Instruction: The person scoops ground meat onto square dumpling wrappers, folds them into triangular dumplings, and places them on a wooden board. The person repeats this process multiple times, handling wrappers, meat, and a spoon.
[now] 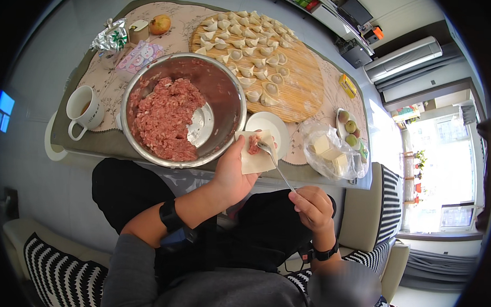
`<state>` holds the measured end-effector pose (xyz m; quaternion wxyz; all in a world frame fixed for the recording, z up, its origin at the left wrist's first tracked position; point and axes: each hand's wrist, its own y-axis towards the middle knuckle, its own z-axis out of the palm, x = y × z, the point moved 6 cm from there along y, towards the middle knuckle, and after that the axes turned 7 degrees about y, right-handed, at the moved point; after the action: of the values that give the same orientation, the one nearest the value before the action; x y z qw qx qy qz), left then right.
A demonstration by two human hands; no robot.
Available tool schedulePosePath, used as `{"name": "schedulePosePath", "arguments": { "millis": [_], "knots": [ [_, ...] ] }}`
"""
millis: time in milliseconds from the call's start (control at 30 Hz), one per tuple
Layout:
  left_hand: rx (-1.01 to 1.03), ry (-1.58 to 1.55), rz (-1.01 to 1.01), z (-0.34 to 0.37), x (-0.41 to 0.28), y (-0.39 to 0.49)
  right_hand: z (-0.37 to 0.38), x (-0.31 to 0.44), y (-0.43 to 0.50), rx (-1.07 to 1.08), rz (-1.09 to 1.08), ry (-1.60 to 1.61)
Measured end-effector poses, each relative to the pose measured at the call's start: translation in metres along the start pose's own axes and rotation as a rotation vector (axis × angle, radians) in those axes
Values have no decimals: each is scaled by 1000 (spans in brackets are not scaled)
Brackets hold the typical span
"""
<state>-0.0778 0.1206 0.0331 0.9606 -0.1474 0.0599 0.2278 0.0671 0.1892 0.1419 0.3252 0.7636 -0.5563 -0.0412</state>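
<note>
Across the palm of my left hand (232, 169) lies a square dough wrapper (255, 164), held over the table's front edge. A small lump of raw minced meat (254, 145) sits near the wrapper's upper middle. My right hand (313, 206) grips the handle of a metal spoon (280, 171), whose bowl touches the meat. Left of the wrapper stands a large steel bowl (241, 92) with a heap of minced meat filling (165, 118). Behind the wrapper is a white dish (280, 134), partly hidden by my left hand.
Many folded wontons (249, 51) cover much of a round slatted board (304, 90). Stacked wrappers (330, 152) lie in a clear plastic bag (352, 163) at right, near a plate of fruit (350, 125). A white mug (85, 107) stands at left, near a tissue pack (140, 58).
</note>
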Motion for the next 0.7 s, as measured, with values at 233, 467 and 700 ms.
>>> {"name": "schedulePosePath", "arguments": {
  "millis": [233, 467, 700],
  "knots": [
    [22, 87, 10, 7, 3, 1, -16, 4, -5, -31, -65, 29],
    [6, 151, 36, 11, 1, 4, -32, -31, -30, -623, 502, 595],
    [57, 162, 1, 7, -2, 5, -10, -53, -24, -571, 729, 737]
  ]
}}
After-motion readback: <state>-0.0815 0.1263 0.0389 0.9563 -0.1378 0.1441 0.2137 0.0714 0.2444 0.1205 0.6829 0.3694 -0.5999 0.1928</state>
